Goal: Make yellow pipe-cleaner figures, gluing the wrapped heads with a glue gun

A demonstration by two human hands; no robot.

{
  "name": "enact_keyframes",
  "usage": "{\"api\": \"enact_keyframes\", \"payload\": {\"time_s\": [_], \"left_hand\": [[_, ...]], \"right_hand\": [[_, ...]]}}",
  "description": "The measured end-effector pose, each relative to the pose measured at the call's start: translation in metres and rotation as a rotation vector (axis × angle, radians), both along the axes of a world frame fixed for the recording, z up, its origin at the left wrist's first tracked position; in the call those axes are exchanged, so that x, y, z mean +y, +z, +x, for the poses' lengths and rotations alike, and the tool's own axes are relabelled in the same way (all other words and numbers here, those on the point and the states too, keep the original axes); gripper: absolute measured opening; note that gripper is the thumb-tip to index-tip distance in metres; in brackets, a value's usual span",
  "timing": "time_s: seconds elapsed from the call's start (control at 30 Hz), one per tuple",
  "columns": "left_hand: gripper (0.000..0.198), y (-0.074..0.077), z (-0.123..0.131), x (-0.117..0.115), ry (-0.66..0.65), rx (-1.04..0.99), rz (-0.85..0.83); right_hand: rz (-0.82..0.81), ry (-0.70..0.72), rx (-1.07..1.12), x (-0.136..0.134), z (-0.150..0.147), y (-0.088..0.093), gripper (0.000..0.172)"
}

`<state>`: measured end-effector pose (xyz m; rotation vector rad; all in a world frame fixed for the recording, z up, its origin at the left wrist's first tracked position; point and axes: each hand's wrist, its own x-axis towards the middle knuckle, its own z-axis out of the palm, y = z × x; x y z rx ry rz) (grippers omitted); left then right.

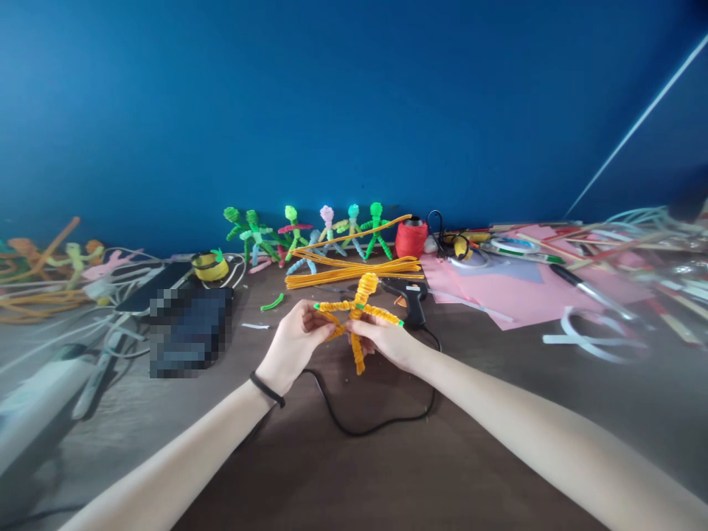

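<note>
While I hold it upright, orange pipe-cleaner figure (358, 313), coiled head, green-tipped arms spread (one leg dangling), left hand (293, 343) and right hand (387, 343) pinched closed on its waist

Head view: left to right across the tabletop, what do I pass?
Yellow roll → green pipe-cleaner scrap → orange pipe-cleaner figure → pink paper → white strip loops.
</note>
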<state>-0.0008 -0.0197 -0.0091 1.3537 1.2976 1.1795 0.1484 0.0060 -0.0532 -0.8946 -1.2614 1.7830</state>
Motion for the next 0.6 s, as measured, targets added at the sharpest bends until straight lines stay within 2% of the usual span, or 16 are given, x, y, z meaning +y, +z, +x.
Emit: {"api": "enact_keyframes", "payload": {"time_s": [0.23,0.33,0.6], "left_hand": [[0.027,-0.0073,0.0036,-0.0020,0.084,-0.013,0.050],[0.026,-0.0084,0.0045,-0.0038,0.067,-0.002,0.091],[0.012,-0.0060,0.0037,-0.0065,-0.016,0.180,0.198]], "right_hand": [[-0.099,-0.042,0.011,0.0006,-0.0001,0.0014,0.014],[-0.095,-0.062,0.002,0.0012,0.0000,0.0022,0.015],[-0.051,-0.040,0.019,0.0012,0.0012,0.0022,0.024]]}}
